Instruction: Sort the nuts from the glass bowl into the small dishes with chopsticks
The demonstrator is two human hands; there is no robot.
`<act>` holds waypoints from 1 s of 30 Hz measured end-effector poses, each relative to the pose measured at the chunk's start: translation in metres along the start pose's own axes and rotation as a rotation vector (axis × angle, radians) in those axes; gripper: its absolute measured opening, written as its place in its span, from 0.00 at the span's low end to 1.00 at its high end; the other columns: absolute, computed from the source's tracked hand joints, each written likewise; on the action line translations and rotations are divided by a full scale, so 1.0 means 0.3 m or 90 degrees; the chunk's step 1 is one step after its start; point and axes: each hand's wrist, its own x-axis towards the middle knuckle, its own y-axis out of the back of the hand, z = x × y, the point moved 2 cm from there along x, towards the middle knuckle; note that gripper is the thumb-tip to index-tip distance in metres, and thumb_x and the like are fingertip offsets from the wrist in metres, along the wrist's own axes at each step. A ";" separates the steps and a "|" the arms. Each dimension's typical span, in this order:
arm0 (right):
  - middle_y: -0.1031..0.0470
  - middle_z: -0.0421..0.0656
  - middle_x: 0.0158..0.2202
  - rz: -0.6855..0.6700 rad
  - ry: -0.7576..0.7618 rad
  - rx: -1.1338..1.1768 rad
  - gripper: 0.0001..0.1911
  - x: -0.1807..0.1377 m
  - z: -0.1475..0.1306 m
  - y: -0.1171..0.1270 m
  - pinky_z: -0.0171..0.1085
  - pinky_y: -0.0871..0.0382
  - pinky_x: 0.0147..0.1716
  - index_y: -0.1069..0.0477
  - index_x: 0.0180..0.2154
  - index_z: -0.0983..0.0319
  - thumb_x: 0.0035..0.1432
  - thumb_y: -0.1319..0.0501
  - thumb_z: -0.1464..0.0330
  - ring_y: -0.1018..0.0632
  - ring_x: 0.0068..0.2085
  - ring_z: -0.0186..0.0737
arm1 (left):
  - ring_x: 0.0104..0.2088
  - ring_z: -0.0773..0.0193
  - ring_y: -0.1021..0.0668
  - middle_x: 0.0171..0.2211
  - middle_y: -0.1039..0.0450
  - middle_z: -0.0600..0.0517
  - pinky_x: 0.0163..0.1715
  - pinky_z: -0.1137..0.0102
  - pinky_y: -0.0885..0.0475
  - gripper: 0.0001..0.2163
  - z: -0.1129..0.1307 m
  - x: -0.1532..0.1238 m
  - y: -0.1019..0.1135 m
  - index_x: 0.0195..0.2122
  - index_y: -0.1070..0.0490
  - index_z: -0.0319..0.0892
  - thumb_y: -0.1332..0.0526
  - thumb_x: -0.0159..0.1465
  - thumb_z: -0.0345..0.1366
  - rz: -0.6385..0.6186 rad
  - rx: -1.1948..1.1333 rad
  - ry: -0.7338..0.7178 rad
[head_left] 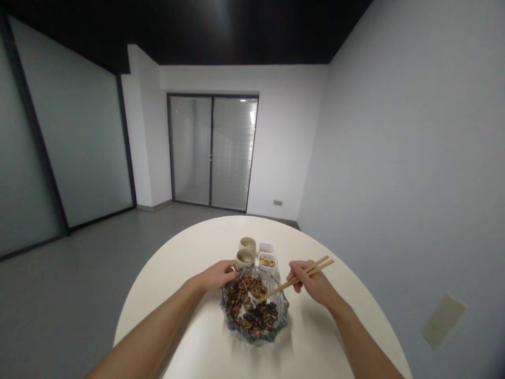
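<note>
My right hand [311,281] closed around wooden chopsticks [294,280], tips inside a scalloped glass bowl [276,329] of sunflower seeds [246,295], on a round white table [189,316], my left hand [215,276] curled at the rim, grip unclear

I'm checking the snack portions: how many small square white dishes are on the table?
2: the nearer dish, holding nuts, just beyond the glass bowl, and the farther dish directly behind it.

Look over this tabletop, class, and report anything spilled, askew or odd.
Nothing is spilled: the seeds all lie inside the cut-glass bowl. One thing stands out: the pale-brown seeds and the much darker seeds sit in separate heaps, as if sorted.
</note>
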 end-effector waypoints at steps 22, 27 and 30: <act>0.23 0.45 0.20 0.289 0.062 -0.006 0.30 0.014 0.007 -0.084 0.37 0.28 0.24 0.22 0.30 0.63 0.64 0.48 0.46 0.23 0.23 0.42 | 0.30 0.63 0.29 0.29 0.29 0.52 0.31 0.72 0.35 0.13 -0.012 0.001 0.002 0.36 0.29 0.38 0.41 0.62 0.45 0.002 0.000 0.022; 0.22 0.46 0.23 0.228 0.030 -0.017 0.31 0.026 0.041 -0.105 0.39 0.26 0.27 0.20 0.33 0.64 0.65 0.48 0.47 0.21 0.25 0.43 | 0.32 0.63 0.28 0.30 0.28 0.52 0.33 0.72 0.35 0.11 0.004 0.000 0.001 0.35 0.29 0.38 0.42 0.61 0.42 0.001 0.003 0.006; 0.21 0.46 0.23 0.215 0.037 -0.032 0.30 0.029 0.036 -0.100 0.39 0.26 0.29 0.20 0.32 0.64 0.65 0.48 0.47 0.21 0.27 0.44 | 0.33 0.62 0.28 0.32 0.27 0.51 0.34 0.71 0.34 0.12 0.015 -0.001 0.000 0.36 0.28 0.38 0.42 0.61 0.42 -0.004 -0.002 0.002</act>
